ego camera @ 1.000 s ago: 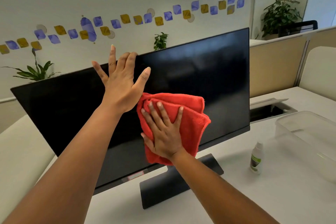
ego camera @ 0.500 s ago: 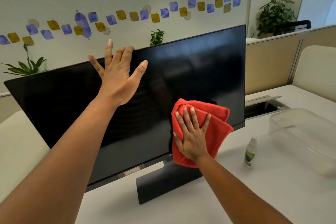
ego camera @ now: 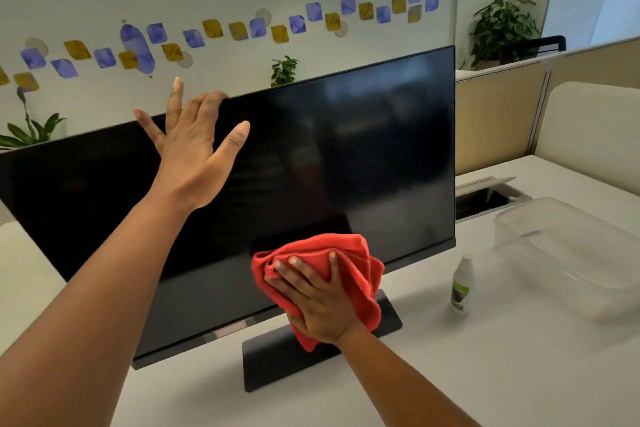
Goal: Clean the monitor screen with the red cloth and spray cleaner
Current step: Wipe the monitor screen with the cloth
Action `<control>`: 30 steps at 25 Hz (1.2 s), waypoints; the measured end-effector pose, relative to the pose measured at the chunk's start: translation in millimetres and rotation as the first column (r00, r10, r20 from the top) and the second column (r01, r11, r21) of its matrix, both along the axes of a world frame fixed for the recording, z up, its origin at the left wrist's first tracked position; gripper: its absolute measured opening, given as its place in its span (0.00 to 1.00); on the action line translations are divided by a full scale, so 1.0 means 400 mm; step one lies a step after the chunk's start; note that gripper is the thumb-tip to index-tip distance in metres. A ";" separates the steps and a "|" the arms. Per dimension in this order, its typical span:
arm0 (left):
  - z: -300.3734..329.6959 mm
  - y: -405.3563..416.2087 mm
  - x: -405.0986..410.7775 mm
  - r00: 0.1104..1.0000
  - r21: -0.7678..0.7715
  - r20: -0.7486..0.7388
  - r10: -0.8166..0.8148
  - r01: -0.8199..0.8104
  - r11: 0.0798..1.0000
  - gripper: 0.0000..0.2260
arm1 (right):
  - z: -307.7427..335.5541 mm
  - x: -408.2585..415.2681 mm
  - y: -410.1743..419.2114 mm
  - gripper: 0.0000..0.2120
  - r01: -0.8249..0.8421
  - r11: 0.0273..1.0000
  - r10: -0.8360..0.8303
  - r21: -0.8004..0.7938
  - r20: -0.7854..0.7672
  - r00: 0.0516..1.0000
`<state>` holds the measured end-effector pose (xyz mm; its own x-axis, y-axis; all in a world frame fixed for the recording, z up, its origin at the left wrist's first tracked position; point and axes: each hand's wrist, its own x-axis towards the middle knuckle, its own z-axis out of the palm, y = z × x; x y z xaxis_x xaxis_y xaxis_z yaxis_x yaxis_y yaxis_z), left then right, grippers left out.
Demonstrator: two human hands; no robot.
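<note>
A wide black monitor stands on a white desk, its screen dark. My left hand rests on the monitor's top edge left of centre, two fingers curled over the rim and the others spread. My right hand presses a bunched red cloth against the lower middle of the screen, just above the stand. A small white spray bottle with a green label stands upright on the desk, right of the monitor and apart from both hands.
The monitor's flat black base sits on the desk in front of me. A clear plastic tub lies at the right. An open cable hatch is behind it. Partitions and potted plants stand beyond.
My right hand slid the red cloth from the screen's centre to the right, then down and back left to the bottom edge. My left hand kept its hold on the top rim.
</note>
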<state>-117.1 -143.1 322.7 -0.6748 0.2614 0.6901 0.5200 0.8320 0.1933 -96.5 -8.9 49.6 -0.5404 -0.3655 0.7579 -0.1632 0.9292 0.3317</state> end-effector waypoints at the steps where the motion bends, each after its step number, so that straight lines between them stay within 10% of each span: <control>1: 0.000 0.001 0.001 1.000 0.003 0.002 -0.005 0.005 1.000 0.27 | -0.014 0.007 0.026 0.33 0.058 0.990 -0.059 -0.126 -0.006 0.998; 6: 0.006 0.001 -0.001 0.999 0.017 0.022 -0.028 0.027 0.999 0.28 | 0.066 -0.002 0.138 0.32 0.148 0.548 -0.233 -0.824 0.020 0.972; 9: 0.007 0.004 -0.002 1.000 0.016 0.027 -0.015 0.015 1.000 0.28 | 0.206 -0.046 0.168 0.29 0.056 0.271 -0.266 -0.961 -0.019 0.964; 15: -0.007 0.008 0.001 0.999 -0.014 -0.040 0.008 -0.009 1.000 0.27 | 0.316 -0.080 0.160 0.29 -0.044 0.274 -0.254 -0.961 -0.116 0.960; 22: -0.016 0.018 0.014 0.993 -0.078 -0.088 0.082 -0.089 0.993 0.31 | 0.140 -0.021 0.147 0.24 0.045 -0.068 -0.200 -0.997 0.058 0.978; 30: -0.025 0.200 0.021 0.989 -0.244 -0.142 0.029 -0.063 0.968 0.27 | 0.397 -0.014 0.234 0.23 -0.376 -0.017 -0.170 -0.926 -0.368 0.914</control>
